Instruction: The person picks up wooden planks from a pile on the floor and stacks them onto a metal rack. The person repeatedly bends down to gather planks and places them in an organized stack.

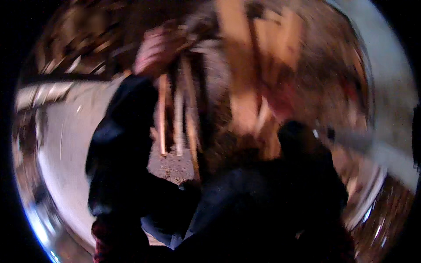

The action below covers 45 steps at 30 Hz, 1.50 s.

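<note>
My left hand, in a dark sleeve, reaches forward at upper left. Its fingers are smeared by motion and partly hidden. Several thin wooden sticks run from beside and below this hand toward me; I cannot tell whether it grips them. At right of centre my right hand is low against pale wooden boards. Blur and shadow hide its fingers, so its grip on a board does not show. Behind it, more short pale wood pieces lie close together.
Split wood and scraps are heaped at the far left. A pale flat panel lies left of my arm. Brown, debris-covered ground spreads on the right, bordered by a grey surface. My dark-trousered legs are in the near middle.
</note>
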{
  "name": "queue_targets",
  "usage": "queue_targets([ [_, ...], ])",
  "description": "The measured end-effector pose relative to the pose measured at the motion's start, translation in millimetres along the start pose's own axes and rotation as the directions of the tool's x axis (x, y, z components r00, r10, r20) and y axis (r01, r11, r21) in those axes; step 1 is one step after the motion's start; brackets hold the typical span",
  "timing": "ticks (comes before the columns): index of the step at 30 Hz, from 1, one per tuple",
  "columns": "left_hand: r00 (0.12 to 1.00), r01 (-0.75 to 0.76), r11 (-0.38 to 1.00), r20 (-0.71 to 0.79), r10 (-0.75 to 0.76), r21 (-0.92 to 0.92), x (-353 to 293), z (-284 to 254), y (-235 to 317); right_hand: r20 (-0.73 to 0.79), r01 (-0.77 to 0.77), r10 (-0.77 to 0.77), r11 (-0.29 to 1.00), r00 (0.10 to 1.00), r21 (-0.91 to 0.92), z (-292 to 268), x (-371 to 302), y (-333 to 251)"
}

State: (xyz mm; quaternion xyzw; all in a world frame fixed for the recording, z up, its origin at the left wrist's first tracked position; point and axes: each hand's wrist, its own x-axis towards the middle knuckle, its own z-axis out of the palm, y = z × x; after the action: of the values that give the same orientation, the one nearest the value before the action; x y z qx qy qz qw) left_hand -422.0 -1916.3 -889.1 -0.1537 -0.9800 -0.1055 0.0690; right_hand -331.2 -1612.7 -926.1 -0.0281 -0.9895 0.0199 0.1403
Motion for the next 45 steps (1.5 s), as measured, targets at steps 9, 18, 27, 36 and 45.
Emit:
queue_targets([
  [9, 0.811, -0.322, 0.944, 0.535, 0.238, 0.067, -59.2, 73.5, -41.9, 0.195, -0.097, 0.102, 0.995, 0.975, -0.036, -41.7, -111.0, 13.7],
  [18, 0.652, -0.692, 0.691, 0.594, 0.472, 0.211, -55.1, 130.4, -98.8, 0.667, -0.648, 0.452, 0.759, 0.593, 0.061, -140.8, -333.8, 62.1],
  [27, 0.631, -0.585, 0.810, 0.640, 0.439, 0.021, -7.8, 147.4, -94.9, 0.717, -0.935, 0.660, 0.353, 0.223, -0.034, -264.2, -441.8, 7.7],
  [36, 0.660, -0.490, 0.872, 0.649, 0.379, -0.011, -47.7, 107.8, -41.9, 0.762, -0.936, 0.615, 0.351, 0.203, -0.033, -272.9, -443.0, 41.5],
  [45, 0.716, -0.197, 0.952, 0.628, 0.304, -0.236, -125.5, 12.4, 48.2, 0.487, -0.565, 0.577, 0.803, 0.656, -0.191, -84.7, -426.9, 226.0],
])
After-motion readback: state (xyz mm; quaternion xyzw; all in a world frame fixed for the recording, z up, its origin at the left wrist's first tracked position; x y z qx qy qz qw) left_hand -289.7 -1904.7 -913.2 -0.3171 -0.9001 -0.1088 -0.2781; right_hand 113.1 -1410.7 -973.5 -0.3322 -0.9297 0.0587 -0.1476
